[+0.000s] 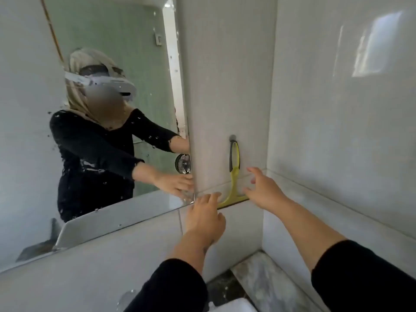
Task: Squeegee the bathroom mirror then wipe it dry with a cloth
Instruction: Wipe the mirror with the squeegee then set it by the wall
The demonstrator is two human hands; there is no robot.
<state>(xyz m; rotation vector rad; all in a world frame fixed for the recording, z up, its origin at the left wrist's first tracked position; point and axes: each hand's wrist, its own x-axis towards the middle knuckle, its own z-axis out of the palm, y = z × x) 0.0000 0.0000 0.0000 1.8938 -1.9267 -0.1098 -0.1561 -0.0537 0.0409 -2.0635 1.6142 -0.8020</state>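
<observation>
A yellow-green squeegee (234, 172) with a black grip hangs from a hook on the white tiled wall, just right of the mirror (101, 41). The mirror glass carries water drops and shows a person's reflection. My left hand (206, 216) is open, its fingertips at the left end of the squeegee blade near the mirror's lower right corner. My right hand (265, 188) is open with fingers spread, close to the right of the squeegee's neck and blade, not gripping it. No cloth is in view.
White tiled walls meet in a corner (267, 131) right behind the squeegee. A marble ledge (265, 280) lies below, and the white rim of a sink (234, 306) shows at the bottom. A small round fan appears reflected at the mirror's right edge (183, 163).
</observation>
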